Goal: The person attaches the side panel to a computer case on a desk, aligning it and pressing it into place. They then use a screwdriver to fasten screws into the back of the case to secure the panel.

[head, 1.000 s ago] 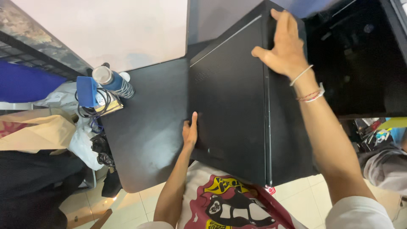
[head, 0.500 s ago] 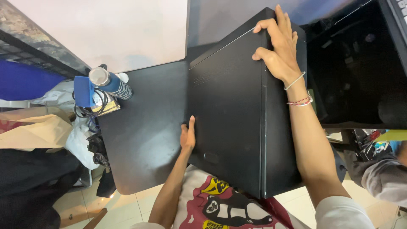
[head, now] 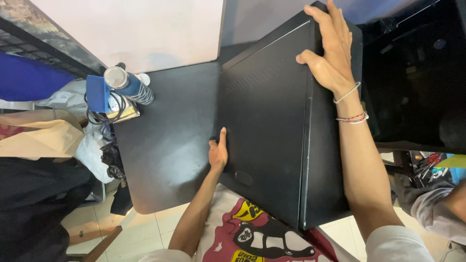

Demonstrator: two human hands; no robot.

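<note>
A large black metal computer case (head: 272,121) stands on a black table (head: 165,140), its vented side panel facing up toward me. My left hand (head: 218,153) presses flat against the case's lower left edge, fingers together. My right hand (head: 332,51) rests over the case's far top edge, fingers spread along the edge, with thin bracelets on the wrist. The case's near corner hangs over the table's front edge above my printed shirt.
A blue and striped bottle (head: 127,83), a blue box and coiled cables (head: 109,111) sit at the table's left corner. Bags and cloth (head: 43,138) pile to the left. Another dark open case (head: 417,77) stands at the right. Someone's sleeve (head: 437,208) shows at lower right.
The case has turned and shifted slightly toward me. My right hand has slid further up along its far edge. My left hand stays at the lower left edge.
</note>
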